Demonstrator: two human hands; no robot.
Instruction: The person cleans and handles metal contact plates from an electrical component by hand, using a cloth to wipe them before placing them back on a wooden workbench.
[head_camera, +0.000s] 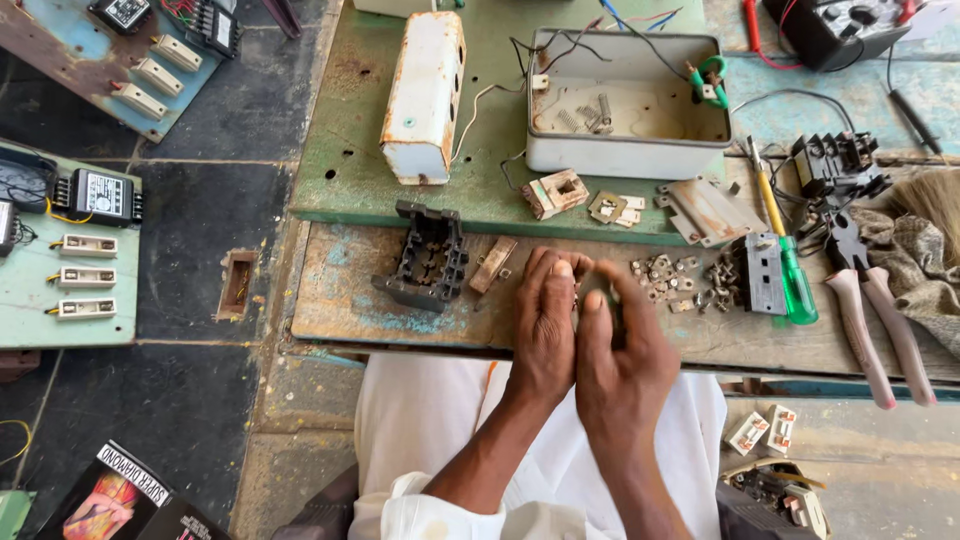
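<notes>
Both hands, left hand (545, 325) and right hand (622, 355), are pressed together over the tabletop (340, 300), each grip's contents hidden, with small metal parts (662, 272) at 2 o'clock.

We are wearing a white garment whose loose cloth is spreading wide across our lap, with soft folds running through it. A white sleeve (425, 515) is sitting bunched and rolled back on the left arm, leaving the forearm bare; the right forearm is bare too, with no cuff showing. A thin orange line is running down the cloth near the lap's upper edge. Our left hand (545, 325) and right hand (622, 355) are wearing no gloves, rings or watch.
</notes>
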